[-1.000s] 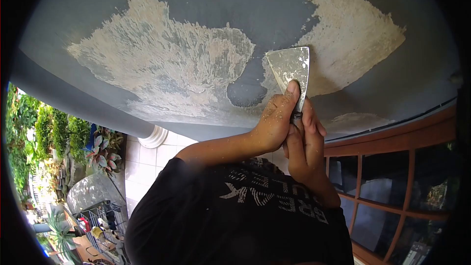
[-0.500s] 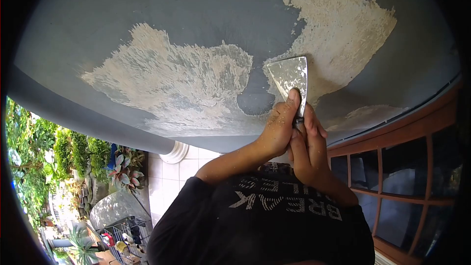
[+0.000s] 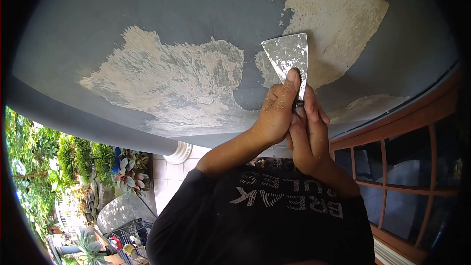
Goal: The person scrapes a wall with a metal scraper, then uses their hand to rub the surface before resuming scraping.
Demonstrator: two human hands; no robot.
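Observation:
A putty knife (image 3: 288, 51) with a wide, paint-specked metal blade points up against a grey painted surface (image 3: 206, 0). My left hand (image 3: 278, 113) is wrapped round its handle, the thumb lying along the base of the blade. Crumbs of dust cling to that hand and forearm. My right hand (image 3: 310, 137) closes on the lower handle, pressed against the left one. The blade edge lies over grey paint at the left border of a pale stripped patch (image 3: 338, 19). Another rough bare patch (image 3: 171, 78) spreads to the left.
On the right runs a brown wooden window frame (image 3: 382, 167) with dark panes. A white column base (image 3: 179, 153) stands on pale floor tiles (image 3: 171, 172). Lower left are green plants (image 3: 83, 154) and a wire basket (image 3: 132, 238) holding several items.
Both hands and the putty knife have moved up in view, with the blade now higher along the patch's left border. The view has shifted slightly. The grip is the same.

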